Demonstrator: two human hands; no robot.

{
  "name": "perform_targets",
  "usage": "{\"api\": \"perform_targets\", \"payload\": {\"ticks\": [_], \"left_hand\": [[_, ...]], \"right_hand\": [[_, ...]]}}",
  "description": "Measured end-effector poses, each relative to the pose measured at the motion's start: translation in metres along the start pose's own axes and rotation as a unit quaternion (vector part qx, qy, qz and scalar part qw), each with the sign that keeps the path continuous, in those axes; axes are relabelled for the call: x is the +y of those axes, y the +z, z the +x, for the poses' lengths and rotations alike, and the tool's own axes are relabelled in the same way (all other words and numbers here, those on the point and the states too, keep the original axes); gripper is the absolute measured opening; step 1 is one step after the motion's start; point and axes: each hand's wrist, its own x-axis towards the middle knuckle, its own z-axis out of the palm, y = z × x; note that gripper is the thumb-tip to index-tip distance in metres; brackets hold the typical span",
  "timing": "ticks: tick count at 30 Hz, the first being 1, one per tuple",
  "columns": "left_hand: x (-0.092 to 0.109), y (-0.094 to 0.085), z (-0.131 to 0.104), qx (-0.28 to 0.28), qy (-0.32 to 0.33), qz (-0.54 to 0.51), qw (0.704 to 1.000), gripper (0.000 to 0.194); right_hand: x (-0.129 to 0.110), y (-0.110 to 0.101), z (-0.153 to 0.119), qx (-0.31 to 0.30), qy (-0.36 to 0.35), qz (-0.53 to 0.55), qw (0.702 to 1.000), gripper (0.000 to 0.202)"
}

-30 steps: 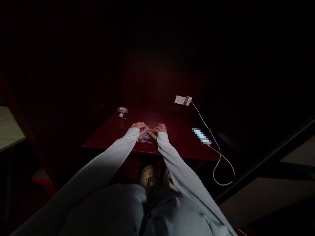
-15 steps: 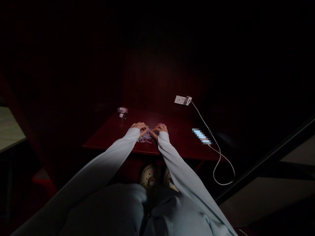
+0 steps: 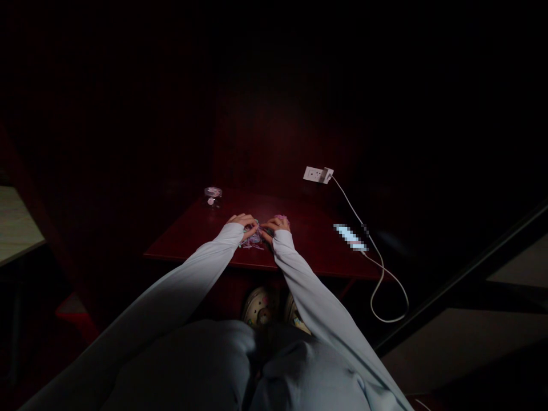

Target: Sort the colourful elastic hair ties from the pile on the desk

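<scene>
A small heap of thin pastel strips [image 3: 252,244], purple, pink and pale green, lies near the front edge of the dark red table [image 3: 184,242]. My left hand [image 3: 242,221] curls over the heap's left side, its fingertips closed on strips. From the right, my right hand [image 3: 276,225] reaches in with thumb and fingers pinched on strips between the two hands. A pink bunch [image 3: 281,217] shows behind my right hand's knuckles; whether that hand holds it I cannot tell. Dim light and the fingers hide the exact grip.
A clear round jar [image 3: 213,197] with a pinkish top stands at the back left. On the right lies a blurred-out phone [image 3: 351,237], its white cable [image 3: 382,274] looping past the table edge to a charger in the wall socket [image 3: 317,174]. Clogs [image 3: 259,307] show below.
My right hand has shifted slightly left, its fingertips closer to my left hand. More of the pink bunch shows behind it. My left hand is almost where it was.
</scene>
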Motion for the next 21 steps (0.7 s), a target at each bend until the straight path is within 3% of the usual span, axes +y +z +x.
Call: {"api": "perform_targets", "payload": {"ticks": [11, 21], "left_hand": [[0.0036, 0.0023, -0.002, 0.02, -0.017, 0.013, 1.0, 0.021], [-0.0028, 0.004, 0.0001, -0.007, -0.011, -0.005, 1.0, 0.014]], "right_hand": [[-0.0004, -0.0027, 0.0003, -0.002, -0.004, 0.0, 1.0, 0.03], [0.0001, -0.0012, 0.0006, -0.001, -0.009, -0.02, 1.0, 0.032]]}}
